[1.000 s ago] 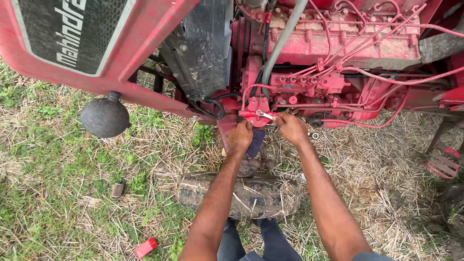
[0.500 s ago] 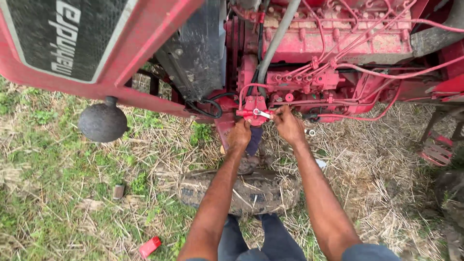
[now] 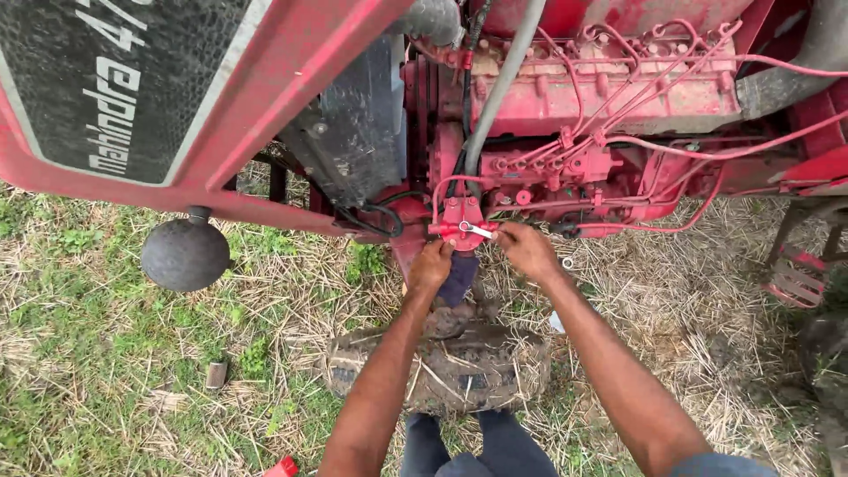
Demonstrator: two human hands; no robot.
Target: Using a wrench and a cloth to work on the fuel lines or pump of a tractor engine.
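Seen from above, both bare hands reaching up to the side of a red tractor engine (image 3: 601,97), its cast metal painted, grimy and crossed by thin curved red fuel pipes (image 3: 671,62). Right hand (image 3: 528,251) with fingers pinched in a closed grip on the end of a small bright steel spanner (image 3: 478,230), slim and flat, lying almost level, its ring end seated on a fitting at the top of a small red rounded filter housing (image 3: 461,218). Left hand (image 3: 430,268) curled just below that housing, grip wrapped around a dark bluish cylindrical bowl (image 3: 459,278) hanging under it; how firmly closed, hard to tell. Smooth grey hose (image 3: 503,84) running down slantwise into the engine above the housing. To the left, a broad red sheet-metal bonnet (image 3: 291,79) with a dark mesh grille panel (image 3: 106,71), and beneath it a matt black, dusty round ball-shaped part (image 3: 185,254) on a short stem. Directly under the forearms, a mud-caked front tyre (image 3: 442,371) with chunky tread and straw stuck to it. Ground of dry, pale, stringy straw (image 3: 689,318) mixed with patches of green grass (image 3: 53,256); small red object (image 3: 284,466) at the bottom edge, partly cut off.
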